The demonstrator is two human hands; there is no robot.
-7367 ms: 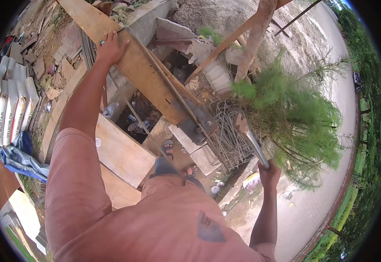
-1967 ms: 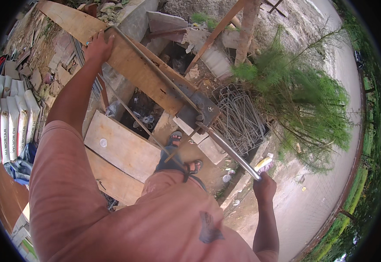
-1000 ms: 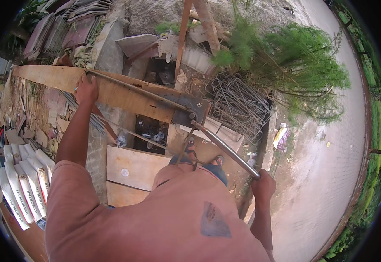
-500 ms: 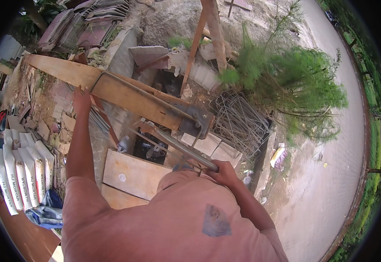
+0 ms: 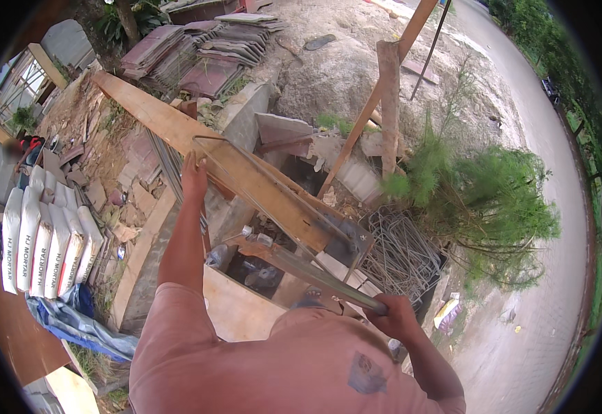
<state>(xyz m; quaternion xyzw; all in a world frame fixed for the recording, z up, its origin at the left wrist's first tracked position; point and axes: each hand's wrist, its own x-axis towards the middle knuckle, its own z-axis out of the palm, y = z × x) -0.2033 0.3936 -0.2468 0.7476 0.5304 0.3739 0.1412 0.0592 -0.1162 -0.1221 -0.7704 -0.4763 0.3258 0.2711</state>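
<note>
A long wooden plank (image 5: 142, 110) runs diagonally from the far left toward the middle, with a dark metal plate (image 5: 348, 241) at its near right end. Along the plank lies a thin steel rod (image 5: 259, 171), bent sharply at its far left end. My left hand (image 5: 194, 181) reaches out to this bent end; its fingers are closed there at the plank's edge, partly hiding what they grip. My right hand (image 5: 396, 317) is wrapped round the end of a metal pipe (image 5: 335, 283). The pipe slants across in front of my body, below the plate.
A heap of bent steel stirrups (image 5: 404, 252) lies right of the plate, beside a leafy bush (image 5: 480, 207). White bags (image 5: 52, 241) are stacked at left, near rubble (image 5: 135, 200). Roof tiles (image 5: 204, 55) pile up behind. Wooden posts (image 5: 388, 103) stand beyond the plank.
The view has swung, so the plank and bags appear farther right or lower. Both hands keep their places on rod and pipe. Against the plank, the pipe's angle has changed slightly.
</note>
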